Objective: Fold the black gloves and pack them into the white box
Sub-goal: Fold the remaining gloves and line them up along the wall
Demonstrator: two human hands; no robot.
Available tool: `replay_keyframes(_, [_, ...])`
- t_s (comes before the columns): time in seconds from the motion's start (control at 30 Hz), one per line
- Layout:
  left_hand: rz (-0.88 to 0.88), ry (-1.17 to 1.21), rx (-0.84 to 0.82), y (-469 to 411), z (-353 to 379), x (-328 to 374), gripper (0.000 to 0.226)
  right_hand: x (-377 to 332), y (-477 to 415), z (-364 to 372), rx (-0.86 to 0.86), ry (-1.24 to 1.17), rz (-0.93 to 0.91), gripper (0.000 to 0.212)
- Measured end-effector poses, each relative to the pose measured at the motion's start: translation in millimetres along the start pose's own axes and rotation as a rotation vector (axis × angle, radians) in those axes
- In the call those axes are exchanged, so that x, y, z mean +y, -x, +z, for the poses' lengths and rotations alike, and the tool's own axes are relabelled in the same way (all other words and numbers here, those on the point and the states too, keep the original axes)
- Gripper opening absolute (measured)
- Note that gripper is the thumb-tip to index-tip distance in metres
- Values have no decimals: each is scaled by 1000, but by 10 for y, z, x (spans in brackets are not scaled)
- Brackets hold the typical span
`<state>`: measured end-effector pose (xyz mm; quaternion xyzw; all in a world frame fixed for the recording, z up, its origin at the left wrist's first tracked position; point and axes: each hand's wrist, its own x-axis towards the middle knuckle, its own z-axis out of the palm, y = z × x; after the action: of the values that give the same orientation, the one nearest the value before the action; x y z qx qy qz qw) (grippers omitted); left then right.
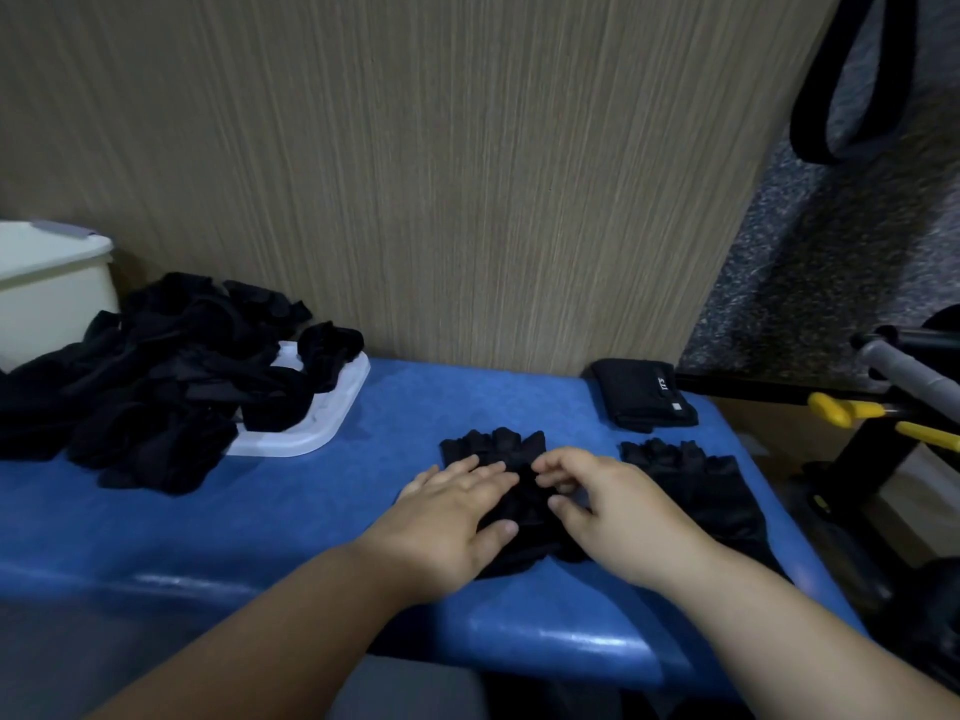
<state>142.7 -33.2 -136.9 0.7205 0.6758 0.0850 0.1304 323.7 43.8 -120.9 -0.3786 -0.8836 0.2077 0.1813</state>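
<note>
The left hand (457,517), flat and spread, pins the black fingerless fabric glove (496,444) to the blue padded bench (337,491) while the right hand (608,517) pinches its middle, apparently to fold; white plastic box (47,298) at ten o'clock.

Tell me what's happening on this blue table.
A person is working on a black glove laid on the blue table: the left hand presses it flat while the right hand pinches its fabric near the middle. A second glove lies flat to the right, and a folded black bundle sits behind it. A loose pile of gloves lies on the left, partly over a white lid, beside the white box.
</note>
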Motion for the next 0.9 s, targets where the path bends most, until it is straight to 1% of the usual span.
replay_keyframes(0.07, [13,7,0,-16,11,0,56,29,11,-39,1,102,-31,33])
replay_keyframes(0.17, [38,8,-3,-43,22,19,55,63,37,-77,-97,259,-64,38])
replay_keyframes(0.23, [43,10,-6,-52,16,36,55,63,65,-85,-157,324,-87,42])
replay_keyframes(0.33, [48,4,-12,-52,5,40,55,54,93,-82,-186,403,-119,46])
replay_keyframes(0.5, [58,-4,-7,-79,23,67,54,86,113,-138,-161,406,-148,43])
replay_keyframes(0.57, [58,-5,-4,-96,33,96,53,137,118,-247,-91,363,-136,37])
replay_keyframes(0.6, [59,-2,-2,-104,37,112,53,176,120,-328,-21,339,-110,33])
replay_keyframes(0.67, [63,11,2,-127,52,152,53,263,130,-529,166,305,9,23])
replay_keyframes(0.7, [66,18,4,-138,61,177,53,317,143,-645,247,286,112,19])
replay_keyframes(0.73, [69,26,5,-152,70,205,53,374,162,-763,287,266,241,17])
replay_keyframes(0.77, [73,31,6,-165,83,235,54,446,189,-874,277,259,383,19])
replay_keyframes(0.83, [86,39,3,-196,115,300,54,594,249,-1042,150,285,617,28])
replay_keyframes(0.9, [106,39,-7,-225,150,362,55,728,294,-1116,13,309,741,41])
